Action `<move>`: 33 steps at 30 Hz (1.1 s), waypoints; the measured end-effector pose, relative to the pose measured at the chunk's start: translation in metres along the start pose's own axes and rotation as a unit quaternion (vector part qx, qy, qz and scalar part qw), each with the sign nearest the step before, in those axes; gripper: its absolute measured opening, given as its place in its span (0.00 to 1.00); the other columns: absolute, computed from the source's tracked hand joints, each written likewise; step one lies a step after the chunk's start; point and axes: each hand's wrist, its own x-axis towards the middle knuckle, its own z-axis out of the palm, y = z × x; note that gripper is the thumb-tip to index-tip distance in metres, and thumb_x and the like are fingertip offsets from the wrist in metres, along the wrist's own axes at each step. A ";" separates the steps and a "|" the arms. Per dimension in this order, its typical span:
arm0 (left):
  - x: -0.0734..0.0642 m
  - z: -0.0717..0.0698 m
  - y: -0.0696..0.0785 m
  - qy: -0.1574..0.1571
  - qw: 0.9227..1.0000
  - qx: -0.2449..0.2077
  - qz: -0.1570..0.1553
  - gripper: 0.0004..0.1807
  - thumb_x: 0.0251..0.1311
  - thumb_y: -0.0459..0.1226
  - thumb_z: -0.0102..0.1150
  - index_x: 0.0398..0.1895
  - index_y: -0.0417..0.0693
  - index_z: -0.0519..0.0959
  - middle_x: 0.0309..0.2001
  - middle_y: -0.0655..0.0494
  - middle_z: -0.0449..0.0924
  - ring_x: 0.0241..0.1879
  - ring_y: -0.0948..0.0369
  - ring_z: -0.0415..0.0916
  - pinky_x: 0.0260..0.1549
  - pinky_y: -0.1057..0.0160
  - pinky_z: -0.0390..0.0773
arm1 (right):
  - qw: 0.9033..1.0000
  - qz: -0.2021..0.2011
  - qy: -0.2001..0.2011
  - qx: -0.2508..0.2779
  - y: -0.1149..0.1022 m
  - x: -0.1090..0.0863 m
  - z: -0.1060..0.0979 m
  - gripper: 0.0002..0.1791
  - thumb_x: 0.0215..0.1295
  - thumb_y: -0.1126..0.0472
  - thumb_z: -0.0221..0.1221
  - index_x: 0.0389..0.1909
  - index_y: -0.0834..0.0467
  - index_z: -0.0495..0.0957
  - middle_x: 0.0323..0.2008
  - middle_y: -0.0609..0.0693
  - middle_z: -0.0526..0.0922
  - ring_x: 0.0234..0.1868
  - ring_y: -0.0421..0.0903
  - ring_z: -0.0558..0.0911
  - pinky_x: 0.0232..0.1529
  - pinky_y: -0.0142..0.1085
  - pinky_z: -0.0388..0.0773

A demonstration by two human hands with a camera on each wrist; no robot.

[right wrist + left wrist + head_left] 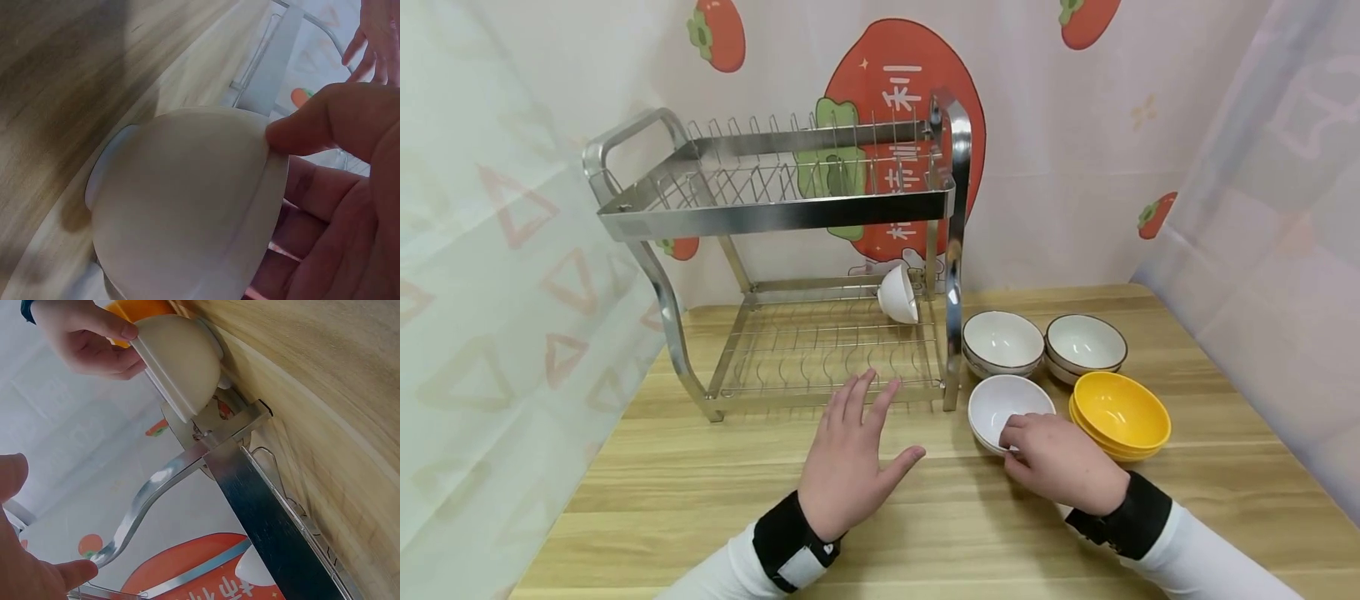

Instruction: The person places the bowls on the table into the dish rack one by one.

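Note:
My right hand (1067,462) pinches the near rim of a white bowl (992,408), which stands upright on the wooden table. In the right wrist view the thumb (306,128) presses the outside of this bowl (181,200), while the other fingers reach over its rim. My left hand (853,458) is held over the table in front of the metal dish rack (775,218), fingers spread and nothing in it. Another white bowl (897,296) sits tilted on its side on the rack's lower tier, at the right end.
Two stacks of dark-rimmed white bowls, a left one (1002,340) and a right one (1086,343), stand behind. Stacked yellow bowls (1122,415) are just right of my right hand. The rack's right leg (953,317) rises close beside the bowls. A printed curtain (1045,150) hangs behind the table.

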 end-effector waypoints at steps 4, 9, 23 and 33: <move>-0.001 0.001 -0.001 0.001 1.000 0.004 -0.003 0.44 0.60 0.65 0.49 0.73 0.52 0.58 0.70 0.43 0.55 0.68 0.49 0.47 0.64 0.43 0.58 | 1.000 -0.006 0.006 -0.008 0.000 0.000 0.003 0.09 0.50 0.62 0.60 0.20 0.48 0.68 0.18 0.38 0.63 0.20 0.39 0.64 0.20 0.31 0.64; -0.001 0.002 -0.001 0.006 1.000 0.005 -0.004 0.43 0.61 0.65 0.49 0.73 0.52 0.58 0.70 0.43 0.55 0.67 0.49 0.48 0.64 0.43 0.58 | 1.000 -0.001 0.004 -0.002 0.000 0.000 0.001 0.12 0.51 0.62 0.60 0.21 0.48 0.65 0.18 0.38 0.60 0.20 0.38 0.63 0.19 0.29 0.61; 0.001 -0.002 -0.001 -0.042 0.990 -0.120 -0.058 0.41 0.65 0.63 0.47 0.74 0.52 0.55 0.71 0.47 0.53 0.67 0.50 0.50 0.57 0.44 0.70 | 0.997 -0.020 0.060 0.039 -0.007 -0.002 -0.023 0.10 0.50 0.64 0.64 0.24 0.47 0.72 0.21 0.38 0.69 0.24 0.37 0.67 0.25 0.31 0.69; 0.005 -0.006 0.000 -0.138 0.733 -0.653 -0.131 0.34 0.74 0.50 0.43 0.74 0.45 0.46 0.70 0.40 0.53 0.62 0.50 0.62 0.61 0.49 0.67 | 0.948 -0.191 0.229 0.108 -0.035 0.000 -0.022 0.10 0.51 0.66 0.61 0.36 0.56 0.83 0.34 0.44 0.83 0.37 0.43 0.76 0.39 0.40 0.75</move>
